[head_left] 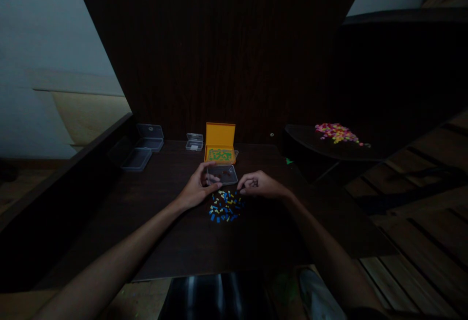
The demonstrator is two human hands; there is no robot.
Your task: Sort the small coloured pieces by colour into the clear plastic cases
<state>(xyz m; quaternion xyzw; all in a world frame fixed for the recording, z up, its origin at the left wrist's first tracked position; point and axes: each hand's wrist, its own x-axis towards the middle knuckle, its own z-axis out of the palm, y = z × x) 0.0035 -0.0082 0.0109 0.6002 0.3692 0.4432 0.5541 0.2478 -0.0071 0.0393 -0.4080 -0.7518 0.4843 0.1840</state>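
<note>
Dark room, dark brown table (175,242) in the middle, wood wall behind at 12 o'clock. Small clear tray (224,174) near the middle of the table, a few dark bits inside. At 6 o'clock of the tray, just beside it, a little heap of tiny bricks (225,208), blue, yellow and white, lying on the table.

Left hand (197,189) at 9 o'clock of the tray, fingers bent round its left end, thumb below and pointer above, holding it. Right hand (261,186) at 3 o'clock of the tray, just beside it, fingers curled in with tips close together; too dark and too small to tell if pinching a brick. Heap between the 2 hands, a bit nearer the body.

Open yellow box (220,148) at 12 o'clock of the tray, lid up, green bits inside. Tiny clear box (194,141) at 9 o'clock of the yellow box, near it. Bigger clear box (143,150), open, well apart at 10 o'clock, by the table's left edge. Dark side table (307,139) at 2 o'clock, with a heap of pink and yellow bits (337,133) on top. Wood floor (420,222) at 3 o'clock.
</note>
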